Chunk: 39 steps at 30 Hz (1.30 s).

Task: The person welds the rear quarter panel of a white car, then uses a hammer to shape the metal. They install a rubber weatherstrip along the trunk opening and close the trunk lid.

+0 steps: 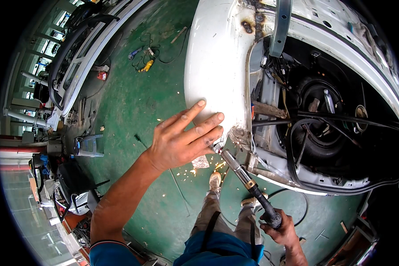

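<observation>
White car body panel (217,57), scorched and rusty along its upper seam, fills my view above the green floor (133,102). Lower corner looks part-welded, I judge: sparks falling, seam unfinished. My left hand (181,142) lies flat on the panel, fingers (208,120) spread apart. My right hand (281,228) has its fingers clamped on the welding torch (248,181), tip at the corner
</observation>
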Motion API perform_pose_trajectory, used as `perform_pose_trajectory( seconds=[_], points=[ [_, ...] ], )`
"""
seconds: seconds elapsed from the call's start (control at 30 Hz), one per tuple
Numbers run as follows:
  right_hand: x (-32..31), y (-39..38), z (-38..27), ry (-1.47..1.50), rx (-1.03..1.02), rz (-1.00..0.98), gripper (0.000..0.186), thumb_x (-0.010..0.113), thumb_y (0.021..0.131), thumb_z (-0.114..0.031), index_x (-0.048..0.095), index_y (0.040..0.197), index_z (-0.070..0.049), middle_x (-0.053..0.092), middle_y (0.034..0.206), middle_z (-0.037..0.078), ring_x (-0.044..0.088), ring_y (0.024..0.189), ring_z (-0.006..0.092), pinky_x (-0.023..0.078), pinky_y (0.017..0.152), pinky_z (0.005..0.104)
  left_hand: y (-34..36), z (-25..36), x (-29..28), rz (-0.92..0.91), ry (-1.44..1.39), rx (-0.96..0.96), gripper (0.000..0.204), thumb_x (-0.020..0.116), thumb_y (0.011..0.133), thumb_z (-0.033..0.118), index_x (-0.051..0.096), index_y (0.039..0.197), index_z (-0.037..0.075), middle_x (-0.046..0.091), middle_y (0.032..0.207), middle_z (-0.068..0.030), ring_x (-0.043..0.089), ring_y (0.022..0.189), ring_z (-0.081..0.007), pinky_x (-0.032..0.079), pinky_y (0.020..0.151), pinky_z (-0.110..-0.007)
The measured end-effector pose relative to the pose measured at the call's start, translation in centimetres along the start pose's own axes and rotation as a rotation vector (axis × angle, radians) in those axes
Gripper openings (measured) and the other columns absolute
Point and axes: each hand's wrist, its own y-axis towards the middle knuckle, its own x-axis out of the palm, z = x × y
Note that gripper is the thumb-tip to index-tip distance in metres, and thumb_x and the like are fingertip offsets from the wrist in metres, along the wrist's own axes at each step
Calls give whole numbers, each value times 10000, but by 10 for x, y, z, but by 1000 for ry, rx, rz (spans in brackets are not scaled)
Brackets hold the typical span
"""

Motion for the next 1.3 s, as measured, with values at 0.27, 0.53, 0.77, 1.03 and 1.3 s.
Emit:
perform_pose_trajectory(
  seconds=[0.27, 0.53, 0.77, 1.03, 1.3],
  points=[
    [-1, 0, -3, -7, 36, -4, 484, 833, 787, -26, 573, 1190, 43, 768, 969, 131, 738, 840, 186, 583, 765, 326, 1, -1, 1, 21, 14, 13, 454, 840, 681, 380, 785, 1089, 188, 710, 1313, 35, 623, 1298, -323, 618, 861, -357],
    [-2, -3, 1, -31, 42, 0, 465, 826, 782, -22, 578, 1169, 53, 765, 960, 139, 725, 800, 172, 581, 738, 320, -1, -1, 1, 25, -5, 0, 466, 850, 661, 368, 787, 1085, 184, 704, 1322, 34, 625, 1292, -322, 615, 893, -370],
    [-1, -4, 3, -38, 35, 13, 450, 820, 783, -16, 578, 1156, 52, 766, 981, 138, 705, 764, 147, 575, 712, 303, -2, -3, 1, 34, -7, 2, 465, 860, 652, 359, 786, 1076, 181, 707, 1317, 32, 624, 1292, -322, 611, 906, -371],
    [-1, -3, -1, -9, 58, 11, 450, 814, 786, -10, 572, 1160, 56, 768, 1007, 134, 715, 786, 145, 580, 717, 298, -2, -2, 1, 34, -9, 6, 445, 859, 665, 366, 790, 1070, 196, 710, 1316, 36, 624, 1295, -319, 607, 916, -368],
    [-1, -3, -1, -17, 58, 10, 451, 815, 786, -13, 578, 1162, 60, 766, 981, 127, 709, 787, 143, 577, 729, 298, -2, -2, 2, 34, -6, 0, 430, 858, 675, 376, 791, 1061, 199, 714, 1311, 39, 619, 1302, -315, 609, 922, -369]
  ],
)
